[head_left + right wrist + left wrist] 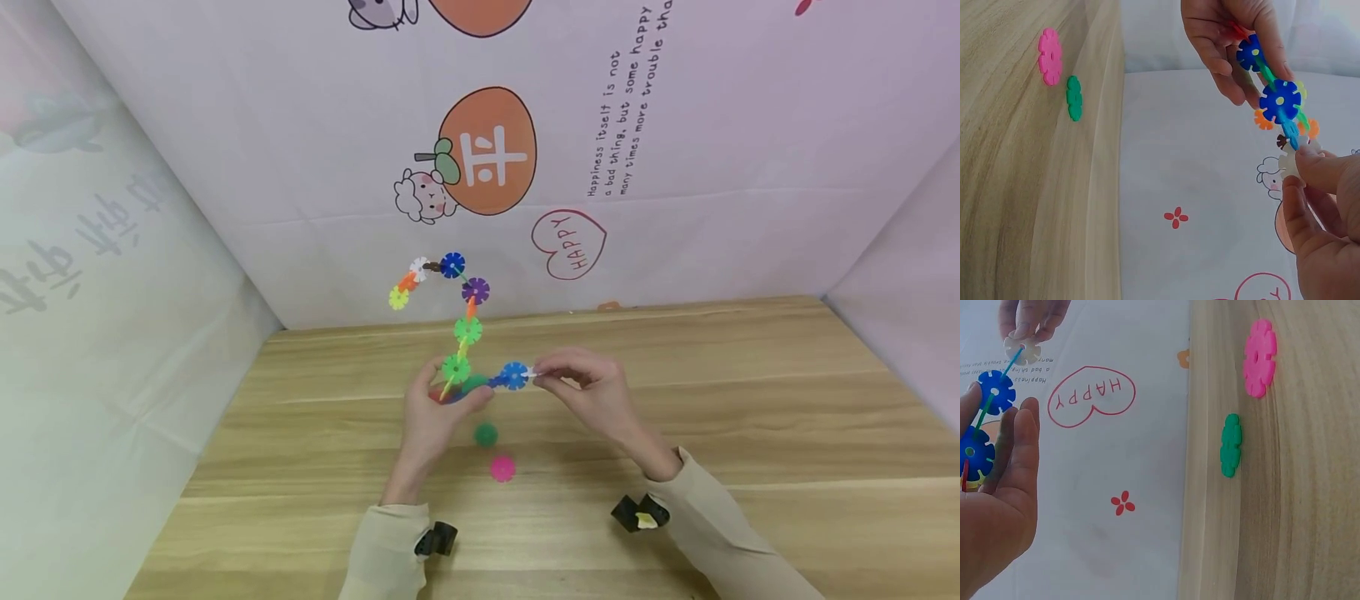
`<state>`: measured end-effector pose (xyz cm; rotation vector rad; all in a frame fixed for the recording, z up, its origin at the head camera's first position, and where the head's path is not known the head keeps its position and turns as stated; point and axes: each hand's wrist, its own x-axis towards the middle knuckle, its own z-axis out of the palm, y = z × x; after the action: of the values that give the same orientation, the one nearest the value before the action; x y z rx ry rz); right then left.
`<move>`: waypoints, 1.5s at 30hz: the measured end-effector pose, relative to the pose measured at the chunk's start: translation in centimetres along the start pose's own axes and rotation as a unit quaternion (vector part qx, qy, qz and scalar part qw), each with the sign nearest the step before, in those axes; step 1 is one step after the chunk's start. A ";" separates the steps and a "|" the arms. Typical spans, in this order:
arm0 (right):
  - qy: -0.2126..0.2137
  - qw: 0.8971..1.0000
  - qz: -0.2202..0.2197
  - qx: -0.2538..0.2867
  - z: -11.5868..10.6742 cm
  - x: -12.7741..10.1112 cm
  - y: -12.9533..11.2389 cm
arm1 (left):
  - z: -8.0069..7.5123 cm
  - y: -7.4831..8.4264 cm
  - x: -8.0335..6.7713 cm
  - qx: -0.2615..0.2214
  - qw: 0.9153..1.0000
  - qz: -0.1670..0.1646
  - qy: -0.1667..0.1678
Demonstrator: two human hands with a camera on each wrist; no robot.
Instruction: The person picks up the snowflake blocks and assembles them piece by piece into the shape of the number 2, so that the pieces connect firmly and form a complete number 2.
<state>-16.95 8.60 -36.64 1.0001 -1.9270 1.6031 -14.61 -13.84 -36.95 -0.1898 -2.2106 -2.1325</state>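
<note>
A chain of interlocking plastic snowflake discs (468, 331) is held above the table, its upper part curving over to the left and ending in a yellow disc (398, 297). My left hand (431, 421) grips the lower part of the chain between thumb and fingers, around blue, green and red discs. From there the chain runs right to a light-blue disc (514, 376). My right hand (592, 392) pinches a white disc (1289, 164) at that end, with thumb and fingertips. In the right wrist view the white disc touches the light-blue one; how deep their slots sit is hidden.
Two loose discs, one green (486, 434) and one pink (503, 468), lie on the wooden table (300, 450) below the hands. A printed white cloth (337, 167) hangs behind the table, with more cloth on both sides.
</note>
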 end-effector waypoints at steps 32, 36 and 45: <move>-0.262 0.911 0.288 -0.133 3.2 -2.5 1.1 | -1.1 0.7 0.3 0.004 1.000 0.008 0.018; -0.297 0.901 0.283 -0.141 4.7 -3.0 0.8 | -1.2 0.6 0.3 -0.002 1.000 0.015 0.010; -0.303 0.902 0.254 -0.171 6.4 -3.7 0.6 | -1.3 0.6 0.4 -0.008 1.000 0.016 0.000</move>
<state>-14.25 3.37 -41.21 0.9652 -2.9725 1.1729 -14.95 -15.12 -36.25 -0.2233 -2.1762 -2.1338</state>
